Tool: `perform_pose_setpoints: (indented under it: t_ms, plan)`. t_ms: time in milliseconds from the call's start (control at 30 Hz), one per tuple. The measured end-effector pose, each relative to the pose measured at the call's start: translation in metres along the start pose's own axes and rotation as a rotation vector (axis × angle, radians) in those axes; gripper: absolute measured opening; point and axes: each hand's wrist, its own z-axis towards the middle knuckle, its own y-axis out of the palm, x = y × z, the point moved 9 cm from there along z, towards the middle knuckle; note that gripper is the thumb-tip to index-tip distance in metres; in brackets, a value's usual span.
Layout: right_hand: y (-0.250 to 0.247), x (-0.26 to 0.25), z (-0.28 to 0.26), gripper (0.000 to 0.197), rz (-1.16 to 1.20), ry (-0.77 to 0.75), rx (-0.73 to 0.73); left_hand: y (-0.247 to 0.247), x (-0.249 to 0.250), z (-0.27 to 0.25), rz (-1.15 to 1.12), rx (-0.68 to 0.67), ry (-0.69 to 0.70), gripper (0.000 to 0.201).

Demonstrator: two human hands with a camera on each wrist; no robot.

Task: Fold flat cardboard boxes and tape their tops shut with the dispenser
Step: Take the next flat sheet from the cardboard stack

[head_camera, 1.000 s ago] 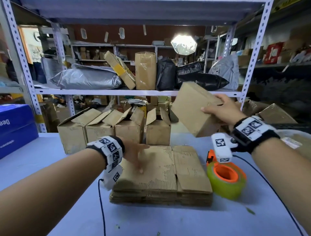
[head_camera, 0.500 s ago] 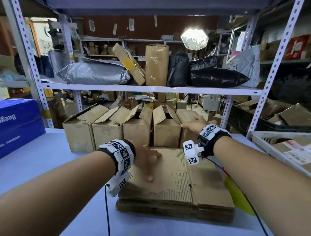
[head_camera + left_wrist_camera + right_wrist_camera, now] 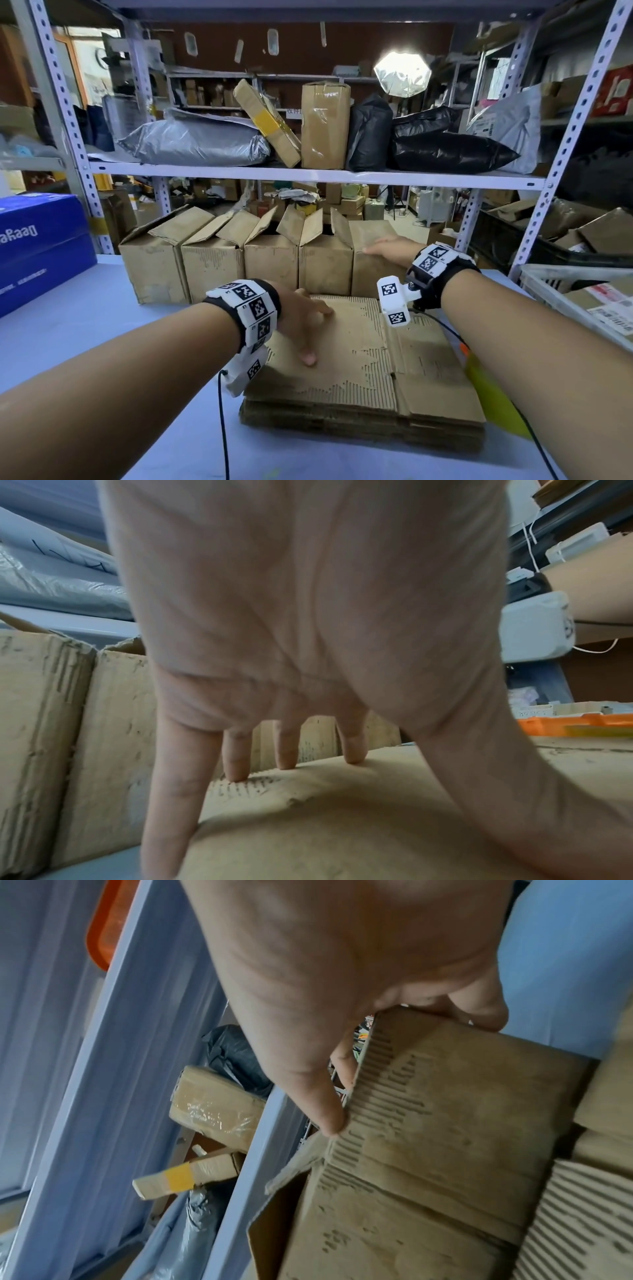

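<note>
A stack of flat cardboard boxes (image 3: pixel 376 370) lies on the blue table in front of me. My left hand (image 3: pixel 305 325) rests on the stack with its fingers spread; the left wrist view shows its fingertips (image 3: pixel 284 761) touching the top sheet (image 3: pixel 342 818). Several folded boxes with open flaps (image 3: pixel 212 267) stand in a row behind the stack. My right hand (image 3: pixel 383 249) grips the top of the closed box (image 3: pixel 370 274) at the row's right end, fingers over one edge and thumb on another (image 3: pixel 445 1123). My right forearm mostly hides the orange-and-yellow tape dispenser (image 3: pixel 486 387).
A blue carton (image 3: pixel 37 246) sits at the left of the table. A white crate (image 3: pixel 561 294) with parcels stands at the right. A metal rack shelf (image 3: pixel 308 173) loaded with bags and parcels spans above the row of boxes, with uprights (image 3: pixel 561 164) at both sides.
My right hand brought the closed box down from the air at the right and set it at the right end of the row. The left hand stayed on the stack.
</note>
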Motion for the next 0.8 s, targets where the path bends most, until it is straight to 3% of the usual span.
perform_pose_setpoints:
  t_ms: [133, 433, 633, 733, 800]
  plan:
    - [0.006, -0.007, -0.003, 0.055, -0.005, -0.012, -0.089, 0.001, -0.002, 0.001, -0.006, 0.0, -0.004, 0.107]
    - [0.014, -0.013, -0.005, 0.054, 0.057, -0.044, -0.083, 0.001, 0.001, 0.0, -0.021, -0.008, -0.006, 0.107]
    - [0.015, -0.006, -0.022, 0.07, 0.251, -0.048, -0.158, 0.003, -0.003, -0.001, -0.057, 0.008, -0.009, 0.107]
    - [-0.011, 0.012, -0.037, 0.076, 0.419, 0.001, -0.01, 0.005, -0.007, -0.004, -0.116, 0.042, -0.025, 0.107]
    - [-0.025, 0.027, -0.055, 0.072, 0.365, 0.051, 0.066, 0.008, -0.01, -0.007, -0.182, 0.045, -0.052, 0.107]
